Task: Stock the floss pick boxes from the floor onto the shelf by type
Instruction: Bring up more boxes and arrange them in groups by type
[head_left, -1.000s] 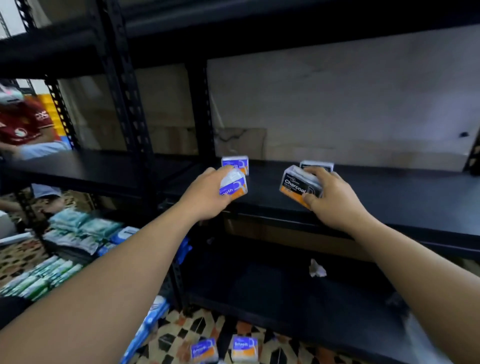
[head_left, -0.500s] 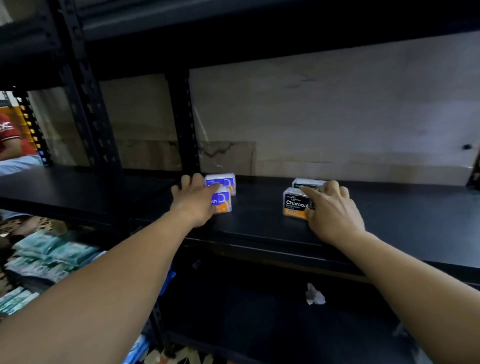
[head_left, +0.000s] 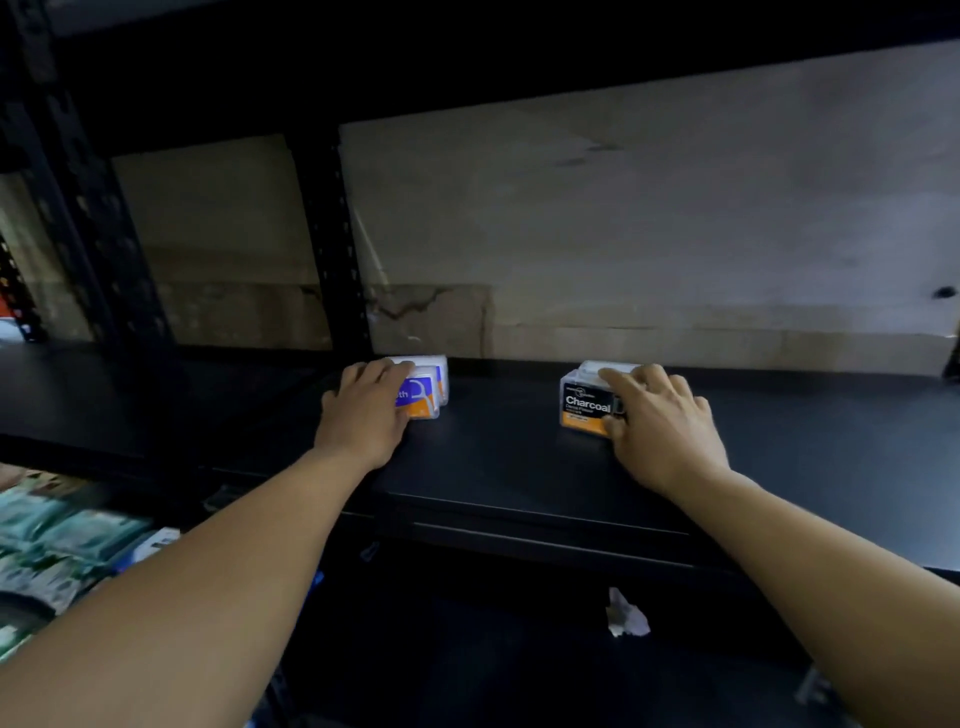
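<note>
Floss pick boxes come in two kinds here, and both kinds are on the black shelf (head_left: 509, 457). The purple box (head_left: 420, 400) stands on the left side. The Charcoal box (head_left: 584, 410) stands on the right, well apart from it. Each one has a twin just behind it: a second purple box (head_left: 441, 374) and a white-topped box (head_left: 597, 368).

The left hand (head_left: 363, 415) holds the purple box. Its fingers (head_left: 387, 370) curl over the top, and the thumb is hidden. The right hand (head_left: 660, 431) holds the Charcoal box. Its fingers lie over the top and its thumb presses low on the front, so the grip is closed on the box like a pinch.

These boxes look small and light. One hand is plenty for each. The walls look like thin clear plastic, hard but a bit shiny, so I think they can slip on the smooth shelf. A hard squeeze might pop a lid or dent a side. The best place to hold is top and bottom, or the two short sides, with a soft grip. A little push from the front should slide a box back to touch its twin.

Lower down lie a scrap of paper (head_left: 626, 616) and some green packs (head_left: 62, 540), blurry at the left.
</note>
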